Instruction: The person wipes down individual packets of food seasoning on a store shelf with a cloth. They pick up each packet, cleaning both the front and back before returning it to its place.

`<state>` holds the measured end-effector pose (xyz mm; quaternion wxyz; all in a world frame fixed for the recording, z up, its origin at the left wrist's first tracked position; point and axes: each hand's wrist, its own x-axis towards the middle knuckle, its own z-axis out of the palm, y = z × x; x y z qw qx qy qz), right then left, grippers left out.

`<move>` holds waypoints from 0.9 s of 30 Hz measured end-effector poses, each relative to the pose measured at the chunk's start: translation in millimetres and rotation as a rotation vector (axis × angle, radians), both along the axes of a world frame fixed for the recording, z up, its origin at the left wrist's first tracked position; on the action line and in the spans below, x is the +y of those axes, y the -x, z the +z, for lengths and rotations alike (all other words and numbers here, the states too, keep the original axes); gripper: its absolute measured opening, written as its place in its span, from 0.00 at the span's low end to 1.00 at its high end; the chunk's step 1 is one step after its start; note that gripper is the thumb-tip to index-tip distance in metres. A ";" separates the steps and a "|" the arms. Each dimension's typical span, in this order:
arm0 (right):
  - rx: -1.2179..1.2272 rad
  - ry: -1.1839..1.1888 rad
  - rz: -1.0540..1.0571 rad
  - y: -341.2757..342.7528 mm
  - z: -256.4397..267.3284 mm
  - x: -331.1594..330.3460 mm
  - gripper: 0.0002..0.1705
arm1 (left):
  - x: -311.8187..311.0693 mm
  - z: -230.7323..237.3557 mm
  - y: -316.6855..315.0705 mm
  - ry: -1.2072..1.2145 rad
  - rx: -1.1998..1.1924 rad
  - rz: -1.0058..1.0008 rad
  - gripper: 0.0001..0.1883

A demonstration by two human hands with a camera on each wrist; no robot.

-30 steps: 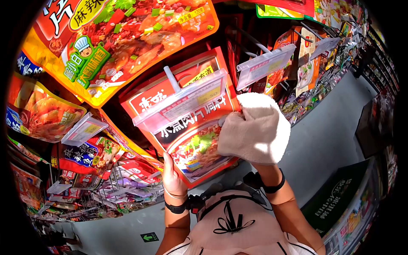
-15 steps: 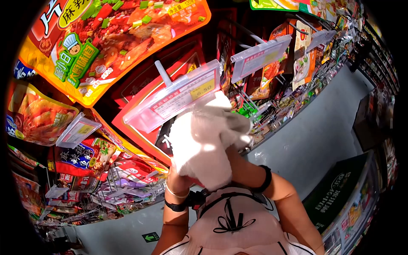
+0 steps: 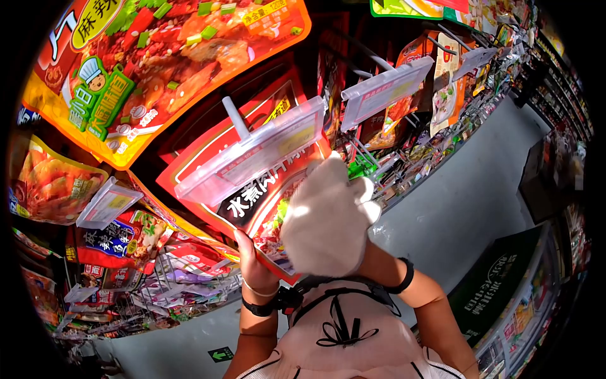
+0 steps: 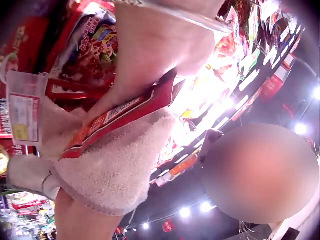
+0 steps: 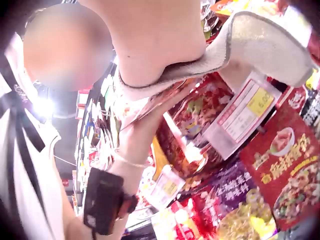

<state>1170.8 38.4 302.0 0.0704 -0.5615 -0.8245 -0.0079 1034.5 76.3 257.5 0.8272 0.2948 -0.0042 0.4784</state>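
A red seasoning packet with Chinese lettering and a food picture hangs behind a clear price tag holder. At its lower left edge my left hand grips it, thumb along the edge. A pale, fluffy cloth with a grey hem covers my right hand, only the wrist showing below it. The cloth lies over the packet's lower right front. In the left wrist view the packet's red edge stands between my left hand and the cloth. Right fingers are hidden, so I cannot tell how they lie.
A large yellow-edged packet hangs close at upper left. Another price holder juts out at right on a metal hook. More packets hang lower left. Grey floor and a dark green bin-like case lie to the right.
My cloth-covered right hand has swept left from the packet's right edge across its front, then back slightly right, uncovering the lettering. My left hand stays at the lower edge.
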 end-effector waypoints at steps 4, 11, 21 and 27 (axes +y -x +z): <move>0.537 0.416 0.038 14.5 -1.7 -11.7 0.24 | -5.7 -12.5 5.6 0.096 0.179 0.049 0.37; 0.640 -0.314 0.076 16.2 -58.2 10.2 0.25 | -7.4 -25.7 12.9 -0.112 0.184 -0.011 0.36; 0.854 -0.221 0.038 -5.2 -74.4 11.8 0.28 | -7.9 -5.2 -0.6 -0.121 0.261 0.206 0.32; 0.678 -0.029 0.002 11.7 -64.3 4.5 0.17 | 3.3 -2.3 1.4 -0.047 0.252 0.293 0.30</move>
